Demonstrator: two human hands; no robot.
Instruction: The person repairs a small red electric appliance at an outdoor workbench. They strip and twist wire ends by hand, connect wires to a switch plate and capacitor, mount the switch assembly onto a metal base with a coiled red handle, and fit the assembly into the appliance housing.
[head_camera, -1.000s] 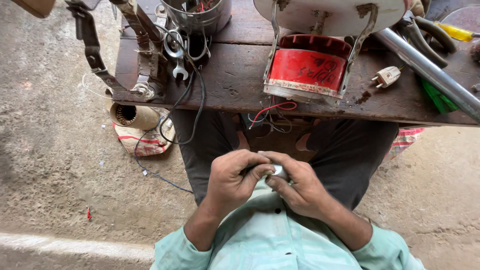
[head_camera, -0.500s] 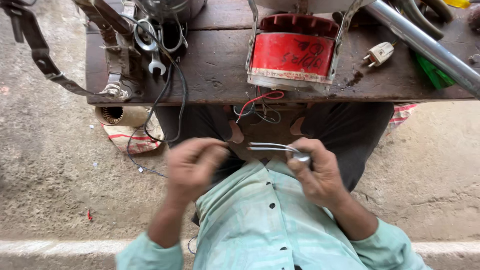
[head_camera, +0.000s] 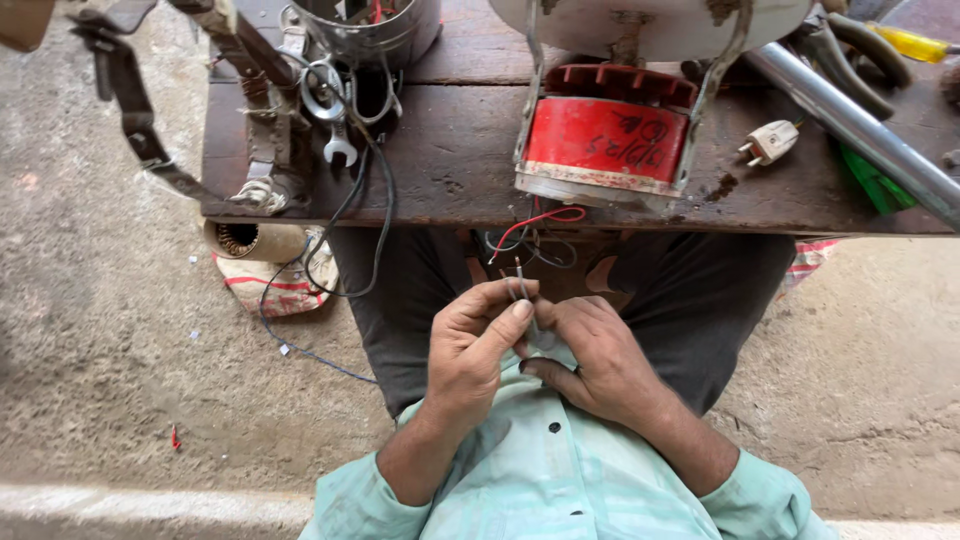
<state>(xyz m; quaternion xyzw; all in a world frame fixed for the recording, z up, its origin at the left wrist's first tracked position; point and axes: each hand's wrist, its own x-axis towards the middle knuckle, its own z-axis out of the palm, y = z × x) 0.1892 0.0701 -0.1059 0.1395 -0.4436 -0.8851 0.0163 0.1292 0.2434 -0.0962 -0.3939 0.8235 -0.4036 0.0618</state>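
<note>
My left hand (head_camera: 478, 345) and my right hand (head_camera: 588, 358) meet in front of my chest, over my lap. Both pinch a thin grey wire (head_camera: 527, 300) that stands up between the fingertips. Just above them, red and dark wires (head_camera: 535, 228) hang down from a red motor (head_camera: 607, 138) with a metal frame, which stands at the near edge of the dark wooden table (head_camera: 450, 170). I wear a pale green shirt and dark trousers.
On the table stand a metal can (head_camera: 375, 30), a spanner (head_camera: 340, 150), a white plug (head_camera: 768, 143), a steel pipe (head_camera: 850, 120), pliers and a yellow-handled tool (head_camera: 915, 45). A black cable (head_camera: 375, 230) hangs off the edge. A motor stator on a cloth (head_camera: 265, 260) lies on the concrete floor.
My hands, apart with the wire stretched between them half a second ago, have come back together. The wire now points upward. The view has shifted slightly.
</note>
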